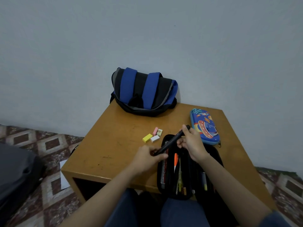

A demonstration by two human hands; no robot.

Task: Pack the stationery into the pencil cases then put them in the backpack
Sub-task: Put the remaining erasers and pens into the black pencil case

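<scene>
A black marker (pixel 172 140) lies slanted over the open black pencil case (pixel 185 176). My left hand (pixel 148 158) pinches its lower end and my right hand (pixel 191 145) grips its upper part. The case lies at the table's near edge and holds several pens and pencils, one of them orange. Beyond the case sit several erasers: yellow (pixel 147 138), white (pixel 155 138), pink (pixel 155 131) and a patterned one (pixel 159 132). A blue cartoon pencil case (pixel 205 126) lies closed on the right. The blue-and-black backpack (pixel 144 92) leans against the wall at the back.
The low wooden table (pixel 111 145) stands against a grey wall on a patterned floor. A dark bag (pixel 16 177) lies on the floor at the left, with a white sheet (pixel 64 176) beside the table's left side. My knees are below the table's near edge.
</scene>
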